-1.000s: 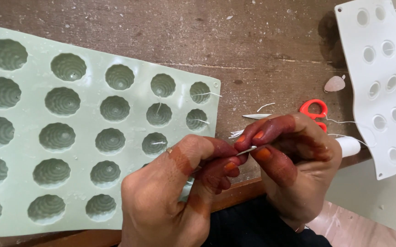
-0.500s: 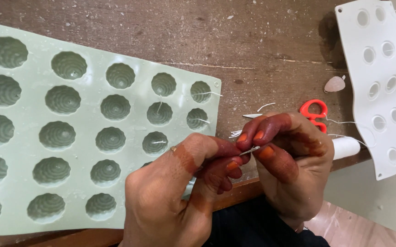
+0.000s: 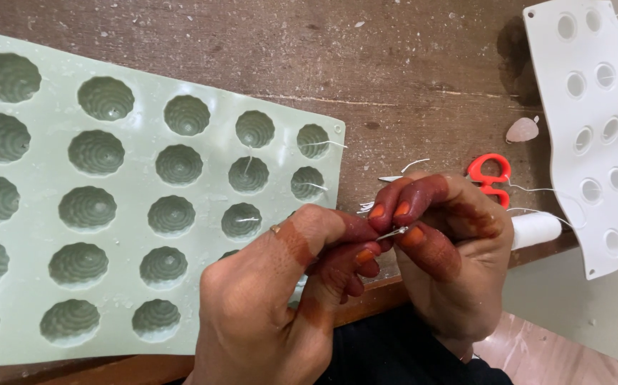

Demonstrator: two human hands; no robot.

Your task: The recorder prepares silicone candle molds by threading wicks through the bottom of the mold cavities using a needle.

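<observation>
Where left hand (image 3: 280, 299) and right hand (image 3: 444, 242) meet over the table edge (image 3: 537, 249), pinched between both hands' closed fingertips (image 3: 380, 214): thin white wick (image 3: 392, 232), beside green mould (image 3: 38, 178)

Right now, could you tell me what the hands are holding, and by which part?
Both hands pinch a thin white wick: the right hand grips its end between fingertips, and the left hand meets it there.

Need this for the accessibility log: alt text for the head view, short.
Two bare hands, left hand and right hand, pinch a thin white wick between their fingertips above a worn wooden table. A pale green silicone mould with swirl-patterned cavities lies to the left; red-handled scissors, a white thread spool and a white mould lie to the right.
</observation>
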